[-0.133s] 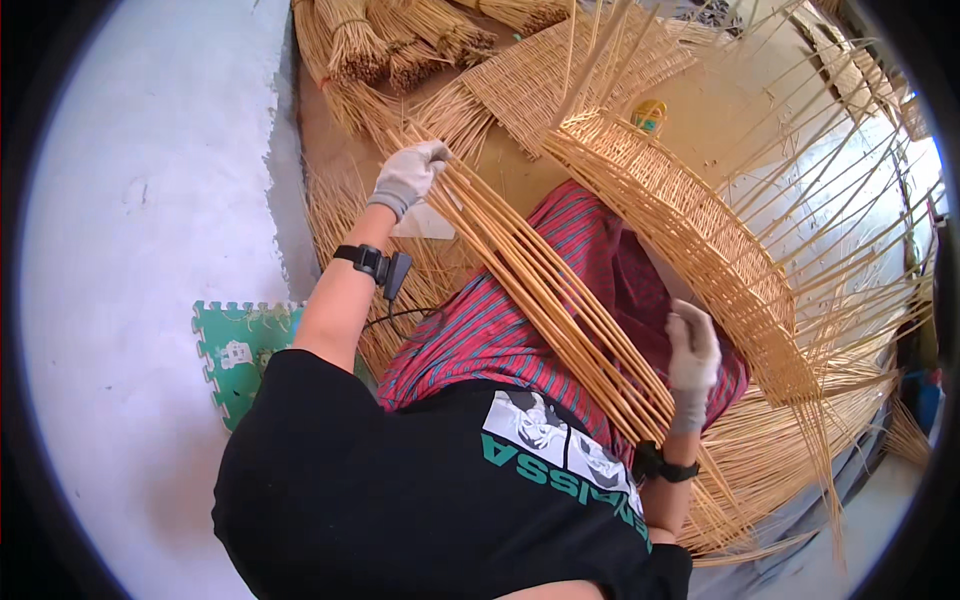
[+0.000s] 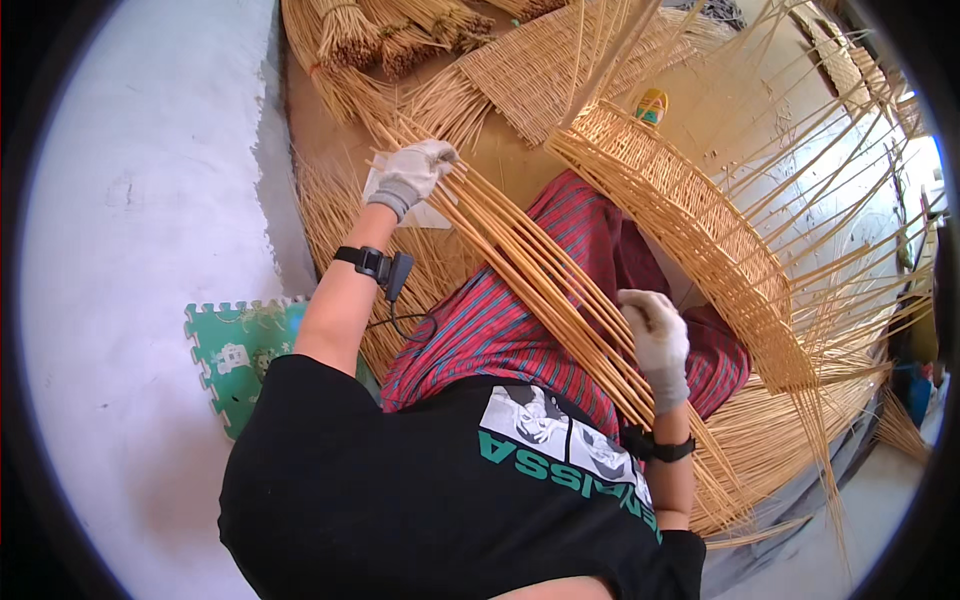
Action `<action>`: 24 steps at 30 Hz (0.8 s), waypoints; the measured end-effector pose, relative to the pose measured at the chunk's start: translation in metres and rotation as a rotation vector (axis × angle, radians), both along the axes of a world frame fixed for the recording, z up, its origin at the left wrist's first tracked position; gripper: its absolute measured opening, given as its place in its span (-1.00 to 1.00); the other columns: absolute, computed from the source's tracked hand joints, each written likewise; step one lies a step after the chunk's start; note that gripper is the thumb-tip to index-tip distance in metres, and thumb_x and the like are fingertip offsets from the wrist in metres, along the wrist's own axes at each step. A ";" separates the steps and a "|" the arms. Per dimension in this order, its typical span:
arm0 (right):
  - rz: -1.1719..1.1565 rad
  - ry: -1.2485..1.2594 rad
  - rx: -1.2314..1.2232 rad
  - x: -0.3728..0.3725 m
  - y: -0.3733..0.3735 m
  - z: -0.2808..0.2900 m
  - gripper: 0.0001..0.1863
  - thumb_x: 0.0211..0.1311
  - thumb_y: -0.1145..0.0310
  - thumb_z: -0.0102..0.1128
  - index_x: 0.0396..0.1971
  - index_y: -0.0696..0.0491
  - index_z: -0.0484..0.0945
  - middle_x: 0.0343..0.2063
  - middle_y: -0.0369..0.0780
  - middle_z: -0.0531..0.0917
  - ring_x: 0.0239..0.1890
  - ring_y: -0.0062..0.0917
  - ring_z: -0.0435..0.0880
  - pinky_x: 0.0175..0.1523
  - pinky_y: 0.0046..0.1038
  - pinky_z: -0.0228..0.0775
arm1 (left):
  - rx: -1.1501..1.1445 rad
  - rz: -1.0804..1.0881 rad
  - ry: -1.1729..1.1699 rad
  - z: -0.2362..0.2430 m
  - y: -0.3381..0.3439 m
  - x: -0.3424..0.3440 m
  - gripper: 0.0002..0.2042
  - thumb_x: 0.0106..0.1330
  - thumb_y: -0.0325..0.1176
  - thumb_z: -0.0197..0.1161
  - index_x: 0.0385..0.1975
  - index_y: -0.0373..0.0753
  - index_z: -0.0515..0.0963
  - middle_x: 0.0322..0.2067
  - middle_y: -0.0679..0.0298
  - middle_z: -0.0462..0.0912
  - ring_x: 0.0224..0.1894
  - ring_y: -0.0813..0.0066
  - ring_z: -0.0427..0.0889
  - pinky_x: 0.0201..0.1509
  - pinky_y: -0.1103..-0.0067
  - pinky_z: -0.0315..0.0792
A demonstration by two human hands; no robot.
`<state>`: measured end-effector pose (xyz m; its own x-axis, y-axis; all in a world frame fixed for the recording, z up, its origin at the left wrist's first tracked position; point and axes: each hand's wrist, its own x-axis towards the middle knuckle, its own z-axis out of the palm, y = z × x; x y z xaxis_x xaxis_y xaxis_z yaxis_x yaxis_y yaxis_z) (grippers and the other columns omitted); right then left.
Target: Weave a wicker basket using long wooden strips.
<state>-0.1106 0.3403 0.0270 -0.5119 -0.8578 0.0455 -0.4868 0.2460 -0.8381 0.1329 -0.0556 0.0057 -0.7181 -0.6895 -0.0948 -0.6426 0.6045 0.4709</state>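
Our left hand (image 2: 418, 168), at eleven o'clock, grips wicker rods (image 2: 538, 268) slanting toward four; whether our curled right hand (image 2: 660, 335), at three, holds any, we cannot tell. A gap parts them from the wickerwork (image 2: 690, 202) edge at two.

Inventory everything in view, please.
Rods: several, tan, across lap
Curved woven piece: one, tan, right
Woven panel: one, tan, top
Rod bundles: several, tan, top left
Loose rods: many, tan, lower right
Foam mat: one, green, left
Small object: one, yellow, upper right
Sheet: one, white, upper left
Wall: one, white, far left
Striped cloth: one, red, lap
Shirt: one, black, torso
Wrist straps: two, black, wrists
Left grip: one, gloved white, holding rods
Right grip: one, gloved white, near rods
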 end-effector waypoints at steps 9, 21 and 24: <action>0.161 0.302 0.114 0.024 -0.025 -0.027 -0.88 0.13 0.39 0.40 -0.30 -0.07 0.74 -0.30 -0.26 0.67 -0.20 -0.25 0.65 -0.10 -0.22 0.53 | 0.070 0.030 0.066 -0.035 0.033 0.044 -0.88 0.31 -0.50 0.27 -0.19 -0.25 0.62 -0.24 0.16 0.72 -0.09 0.31 0.73 0.00 0.43 0.57; 0.037 0.422 0.219 0.027 -0.035 -0.038 -0.80 0.24 0.31 0.32 -0.14 -0.08 0.67 -0.26 -0.24 0.71 -0.19 -0.23 0.69 -0.12 -0.20 0.55 | 0.264 0.181 0.165 -0.032 0.038 0.062 -0.81 0.32 -0.38 0.34 -0.12 -0.26 0.62 -0.22 0.12 0.70 -0.16 0.19 0.68 0.01 0.37 0.55; 0.111 0.424 0.369 0.020 -0.029 -0.046 -0.79 0.28 0.28 0.27 -0.11 -0.05 0.64 -0.28 -0.22 0.71 -0.23 -0.22 0.71 -0.17 -0.19 0.57 | -0.089 0.076 0.248 -0.012 0.032 0.021 -0.78 0.34 -0.34 0.34 -0.05 -0.13 0.62 -0.04 0.27 0.68 -0.14 0.23 0.71 0.03 0.44 0.57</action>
